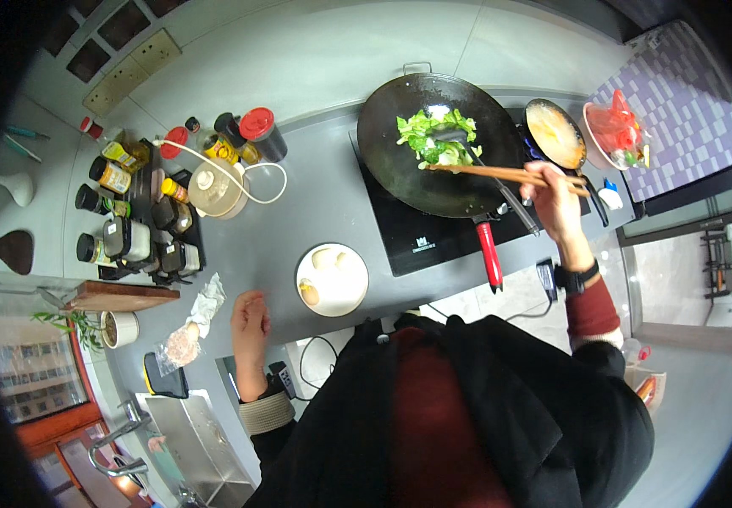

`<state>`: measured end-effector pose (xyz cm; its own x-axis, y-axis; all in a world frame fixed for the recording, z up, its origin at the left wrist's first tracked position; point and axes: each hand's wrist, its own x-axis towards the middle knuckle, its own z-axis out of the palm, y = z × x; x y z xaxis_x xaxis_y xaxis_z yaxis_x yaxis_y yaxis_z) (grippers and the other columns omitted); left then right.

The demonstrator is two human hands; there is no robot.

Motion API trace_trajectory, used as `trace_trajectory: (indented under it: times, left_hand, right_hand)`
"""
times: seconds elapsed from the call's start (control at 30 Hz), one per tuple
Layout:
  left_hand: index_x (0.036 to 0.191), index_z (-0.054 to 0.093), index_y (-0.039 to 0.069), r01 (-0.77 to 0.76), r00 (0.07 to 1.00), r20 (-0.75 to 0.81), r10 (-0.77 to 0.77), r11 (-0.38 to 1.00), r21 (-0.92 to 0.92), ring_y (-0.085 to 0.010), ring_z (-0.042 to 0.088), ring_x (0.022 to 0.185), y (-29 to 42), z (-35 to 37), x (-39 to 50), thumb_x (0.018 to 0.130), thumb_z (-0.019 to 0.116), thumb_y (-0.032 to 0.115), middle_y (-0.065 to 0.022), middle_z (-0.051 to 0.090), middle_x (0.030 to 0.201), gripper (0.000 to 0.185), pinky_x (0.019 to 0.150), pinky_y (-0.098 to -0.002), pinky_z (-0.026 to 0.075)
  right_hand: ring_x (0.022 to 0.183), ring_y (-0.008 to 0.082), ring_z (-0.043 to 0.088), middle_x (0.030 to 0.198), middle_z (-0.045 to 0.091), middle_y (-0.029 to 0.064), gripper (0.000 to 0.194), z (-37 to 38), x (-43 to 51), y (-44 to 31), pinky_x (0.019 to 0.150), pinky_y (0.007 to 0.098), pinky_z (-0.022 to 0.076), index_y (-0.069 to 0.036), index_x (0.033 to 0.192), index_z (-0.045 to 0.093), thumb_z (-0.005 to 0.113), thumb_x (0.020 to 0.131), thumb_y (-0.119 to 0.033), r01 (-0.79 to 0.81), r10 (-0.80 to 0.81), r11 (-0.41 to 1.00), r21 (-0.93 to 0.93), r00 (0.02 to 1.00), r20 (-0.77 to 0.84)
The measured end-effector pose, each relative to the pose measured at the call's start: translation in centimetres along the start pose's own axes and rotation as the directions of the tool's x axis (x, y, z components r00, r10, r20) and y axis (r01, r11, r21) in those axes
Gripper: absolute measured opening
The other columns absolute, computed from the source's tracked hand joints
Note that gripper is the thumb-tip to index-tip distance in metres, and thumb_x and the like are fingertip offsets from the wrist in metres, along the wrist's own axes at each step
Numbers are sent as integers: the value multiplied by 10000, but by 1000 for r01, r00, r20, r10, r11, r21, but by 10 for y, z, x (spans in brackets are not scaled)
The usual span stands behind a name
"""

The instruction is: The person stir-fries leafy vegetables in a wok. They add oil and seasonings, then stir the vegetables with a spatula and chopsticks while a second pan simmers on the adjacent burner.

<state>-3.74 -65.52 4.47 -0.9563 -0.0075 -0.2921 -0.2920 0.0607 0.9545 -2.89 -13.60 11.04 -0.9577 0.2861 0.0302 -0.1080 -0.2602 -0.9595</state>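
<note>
My right hand (550, 195) grips long wooden chopsticks (489, 171), whose tips reach chopped green leafy vegetables (435, 141) in a dark wok (394, 174). A utensil with a long dark handle (507, 193) rests in the wok, its head among the greens. The wok's red handle (488, 254) points towards me over the counter edge. My left hand (251, 322) hovers near the counter's front edge with fingers loosely curled, nothing visible in it. To its right, apart from it, a white plate (348, 297) carries several rounded egg-like pieces (324, 259).
A small frying pan (555, 134) of pale food stands right of the wok on the black cooktop (407, 244). Beyond sits a bowl holding a red plastic bag (616, 130). At left are seasoning jars (126, 238), a corded lidded pot (216, 190) and a sink (194, 438).
</note>
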Motion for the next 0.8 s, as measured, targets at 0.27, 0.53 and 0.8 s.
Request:
trace_trajectory:
  times: [0.27, 0.53, 0.8]
  left_hand:
    - [947, 580, 107, -78, 950, -306, 59, 996, -51, -15, 363, 530, 8, -65, 41, 926, 548, 179, 64, 443, 650, 82, 458, -158, 258]
    - [944, 566, 92, -102, 966, -246, 78, 991, -89, -14, 376, 543, -7, -67, 45, 928, 547, 170, 51, 457, 677, 83, 461, -157, 273]
    - [947, 569, 84, -76, 944, -326, 51, 995, -66, -25, 369, 533, -21, -76, 32, 926, 550, 174, 39, 454, 667, 94, 458, -166, 276]
  right_hand:
    - [572, 271, 526, 707, 509, 121, 347, 96, -104, -71, 480, 356, 469, -67, 719, 543, 472, 924, -338, -52, -295, 785, 618, 845, 446]
    - [591, 237, 524, 750, 531, 126, 328, 125, -114, -73, 523, 329, 486, -56, 731, 568, 456, 935, -287, -130, -335, 652, 747, 835, 437]
    - [794, 192, 417, 802, 392, 22, 266, 38, -110, -95, 697, 317, 398, -140, 672, 421, 451, 884, -299, 459, -468, 771, 442, 879, -97]
